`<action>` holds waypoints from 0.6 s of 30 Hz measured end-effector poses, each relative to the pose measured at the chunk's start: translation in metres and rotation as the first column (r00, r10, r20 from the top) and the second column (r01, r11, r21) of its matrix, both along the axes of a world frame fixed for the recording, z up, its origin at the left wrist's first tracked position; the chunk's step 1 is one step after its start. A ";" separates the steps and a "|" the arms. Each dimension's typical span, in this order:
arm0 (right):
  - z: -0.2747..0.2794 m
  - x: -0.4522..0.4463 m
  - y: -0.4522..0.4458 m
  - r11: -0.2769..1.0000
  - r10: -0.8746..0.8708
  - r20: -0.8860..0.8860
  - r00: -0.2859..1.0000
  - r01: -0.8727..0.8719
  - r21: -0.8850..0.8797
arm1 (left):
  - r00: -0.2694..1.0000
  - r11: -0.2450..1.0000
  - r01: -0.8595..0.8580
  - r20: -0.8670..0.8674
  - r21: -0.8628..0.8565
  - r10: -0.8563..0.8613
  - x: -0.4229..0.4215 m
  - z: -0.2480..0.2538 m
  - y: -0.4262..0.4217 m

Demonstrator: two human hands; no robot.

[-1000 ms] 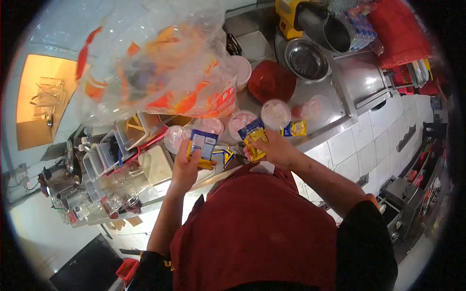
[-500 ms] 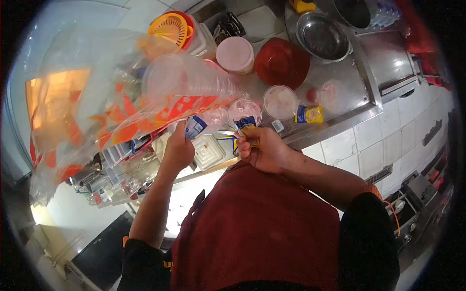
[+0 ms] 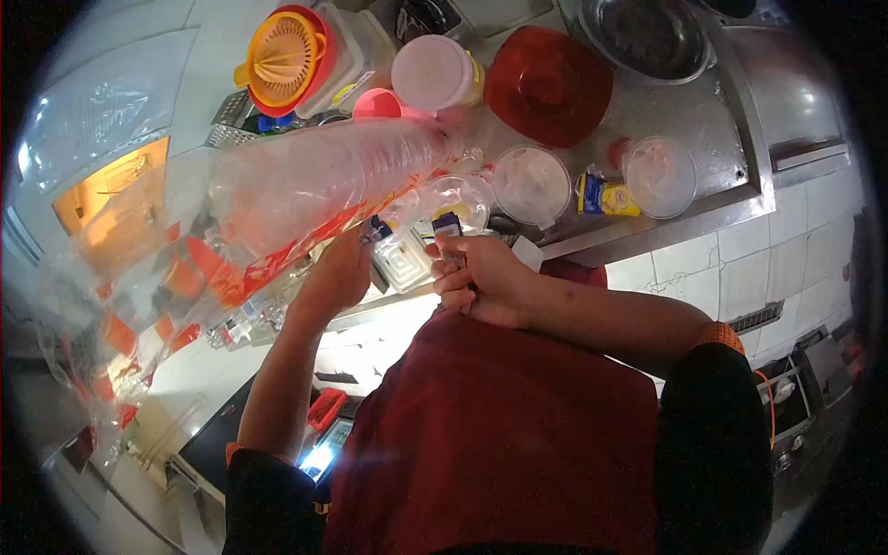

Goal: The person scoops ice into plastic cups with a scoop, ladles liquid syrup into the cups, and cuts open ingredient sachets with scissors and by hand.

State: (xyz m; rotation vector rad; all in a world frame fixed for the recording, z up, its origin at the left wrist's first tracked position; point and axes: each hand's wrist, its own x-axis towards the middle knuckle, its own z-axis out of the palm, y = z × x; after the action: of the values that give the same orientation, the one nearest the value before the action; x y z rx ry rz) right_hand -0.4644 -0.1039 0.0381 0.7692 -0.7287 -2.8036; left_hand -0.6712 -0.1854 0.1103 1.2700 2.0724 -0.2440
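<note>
My right hand (image 3: 490,277) is closed, with a dark blue sachet (image 3: 447,225) pinched at its fingertips. My left hand (image 3: 333,277) is also closed, thumb up, and a small blue-and-white sachet (image 3: 376,229) sticks out from it; its print is blurred. Just beyond the left hand lies a stack of clear plastic cups (image 3: 324,180) in a clear bag with orange-red print (image 3: 217,268). Beyond the right hand stand a clear cup (image 3: 460,199) and a lidded tub (image 3: 532,185). A blue-and-yellow packet (image 3: 608,196) rests beside another clear cup (image 3: 660,176).
A red square bowl (image 3: 548,88), a white-lidded tub (image 3: 431,74) and a metal basin (image 3: 645,37) stand farther back on the steel counter (image 3: 712,139). An orange juicer (image 3: 282,60) sits at back left. A clear rectangular container (image 3: 404,262) lies between my hands.
The view has shifted, so the counter items appear larger and displaced. The sachets show less in both hands. The bag has sunk lower at the left, uncovering the juicer.
</note>
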 end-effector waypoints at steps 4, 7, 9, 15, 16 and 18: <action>-0.005 0.001 0.000 0.999 -0.011 -0.024 1.000 0.010 -0.042 | 0.993 0.995 -0.054 -0.112 -0.086 0.044 0.008 -0.003 0.009; -0.002 0.001 0.006 0.996 -0.079 -0.088 0.993 0.075 -0.054 | 0.981 0.997 -0.015 -0.192 -0.069 0.002 0.015 -0.001 0.015; 0.001 0.002 0.007 0.995 0.021 0.013 1.000 -0.022 0.096 | 0.978 0.998 0.045 -0.202 -0.049 -0.054 0.010 -0.005 0.012; 0.002 0.006 0.008 0.963 0.084 -0.043 0.995 -0.070 0.260 | 0.961 0.980 0.087 -0.242 -0.180 -0.130 0.007 0.001 0.019; 0.003 0.007 0.007 0.964 0.085 -0.044 0.995 -0.070 0.256 | 0.959 0.980 0.087 -0.253 -0.177 -0.131 0.002 -0.001 0.015; 0.005 0.007 0.007 0.960 0.041 -0.029 0.999 -0.032 0.278 | 0.959 0.982 0.094 -0.250 -0.163 -0.134 -0.009 -0.006 0.005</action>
State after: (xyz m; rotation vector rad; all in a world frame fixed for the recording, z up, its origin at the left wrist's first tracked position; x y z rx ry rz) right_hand -0.4571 -0.0972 0.0427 0.7642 -0.3131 -2.9131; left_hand -0.6802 -0.1802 0.1041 1.3244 2.1513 -0.6383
